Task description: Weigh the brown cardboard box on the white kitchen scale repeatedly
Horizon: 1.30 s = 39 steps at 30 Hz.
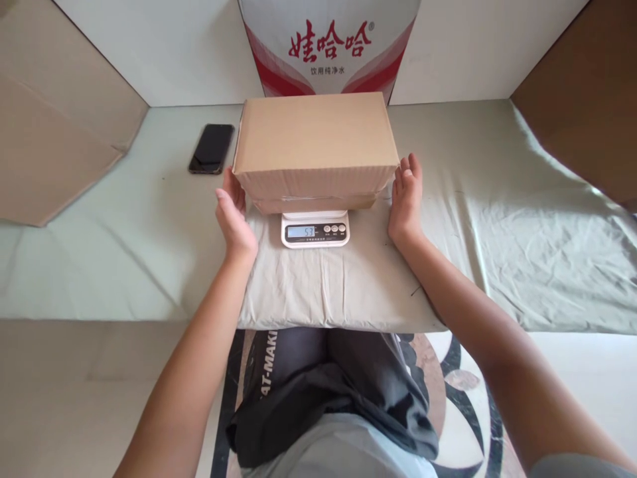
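A closed brown cardboard box rests on a small white digital scale, hiding most of its platform. The lit display appears to read 53. At the box's left end is my left hand, thumb raised and palm turned inward; the box's corner covers part of its fingers. My right hand stands at the opposite end, fingers stretched upward close to the box's corner. Both hands look open, flanking the box without wrapping round it. Whether either one lightly touches its sides I cannot tell.
A dark smartphone lies left of the box on the pale green cloth. Behind stands a white and red carton with Chinese lettering. Cardboard panels rise at the left and right. The cloth's front edge hangs above my lap.
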Motion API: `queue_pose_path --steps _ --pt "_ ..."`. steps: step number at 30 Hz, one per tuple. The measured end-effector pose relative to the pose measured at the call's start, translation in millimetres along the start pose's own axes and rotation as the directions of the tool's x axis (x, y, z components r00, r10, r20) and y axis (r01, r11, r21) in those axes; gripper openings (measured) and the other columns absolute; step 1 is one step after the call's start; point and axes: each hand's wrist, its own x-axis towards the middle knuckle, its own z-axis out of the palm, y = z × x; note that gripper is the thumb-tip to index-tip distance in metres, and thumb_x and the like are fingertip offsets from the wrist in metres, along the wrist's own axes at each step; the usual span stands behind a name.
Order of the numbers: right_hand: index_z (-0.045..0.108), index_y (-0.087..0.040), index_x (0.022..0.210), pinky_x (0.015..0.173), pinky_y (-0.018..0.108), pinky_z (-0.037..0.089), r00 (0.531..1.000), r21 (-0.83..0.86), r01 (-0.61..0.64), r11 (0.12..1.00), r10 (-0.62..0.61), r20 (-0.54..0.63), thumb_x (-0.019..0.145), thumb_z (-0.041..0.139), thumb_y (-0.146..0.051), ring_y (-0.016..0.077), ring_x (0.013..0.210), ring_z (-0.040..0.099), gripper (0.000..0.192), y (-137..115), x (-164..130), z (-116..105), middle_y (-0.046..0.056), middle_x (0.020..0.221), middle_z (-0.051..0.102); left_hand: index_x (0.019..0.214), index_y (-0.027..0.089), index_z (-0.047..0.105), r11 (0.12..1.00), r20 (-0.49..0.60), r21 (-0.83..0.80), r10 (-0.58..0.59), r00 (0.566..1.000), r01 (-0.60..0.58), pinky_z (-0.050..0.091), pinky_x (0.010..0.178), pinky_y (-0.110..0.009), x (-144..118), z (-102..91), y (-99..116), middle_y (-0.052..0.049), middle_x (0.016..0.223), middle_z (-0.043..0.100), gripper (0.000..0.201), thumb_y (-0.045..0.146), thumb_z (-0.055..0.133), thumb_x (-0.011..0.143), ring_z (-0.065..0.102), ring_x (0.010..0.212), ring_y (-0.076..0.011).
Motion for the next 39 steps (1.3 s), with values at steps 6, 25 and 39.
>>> queue_pose_path --steps 6,25,39 --pt "0.043 -0.048 0.169 0.154 0.062 0.017 0.999 -0.046 0.033 0.998 -0.033 0.002 0.091 0.053 -0.094 0.0304 0.185 0.022 0.091 3 0 2 -0.005 0.191 0.036 0.159 0.029 0.067 0.999 0.051 0.037 -0.004 0.999 0.002 0.027 0.148 -0.052 7 -10.0 -10 -0.011 0.183 0.051 0.098 0.101 0.045 0.096 0.034 0.179 -0.0354" --pt "0.051 -0.046 0.159 0.152 0.061 0.023 1.0 -0.084 0.02 0.996 -0.018 0.021 0.094 0.048 -0.088 0.0287 0.182 0.032 0.077 -4 1 6 -0.006 0.183 0.047 0.151 0.029 0.07 0.997 0.109 0.075 -0.038 0.993 0.03 0.029 0.148 -0.05 3 -2.4 2 -0.012 0.174 0.061 0.1 0.105 0.043 0.092 0.042 0.175 -0.0343" --pt "0.046 -0.038 0.165 0.155 0.056 0.023 0.999 0.025 -0.013 1.0 0.012 0.049 0.086 0.055 -0.1 0.0309 0.183 0.028 0.101 -17 -3 8 -0.004 0.189 0.042 0.145 0.027 0.075 0.999 0.107 0.034 -0.03 0.994 0.027 0.033 0.147 -0.053 6 -3.8 -4 -0.013 0.167 0.068 0.099 0.105 0.045 0.092 0.04 0.176 -0.0366"
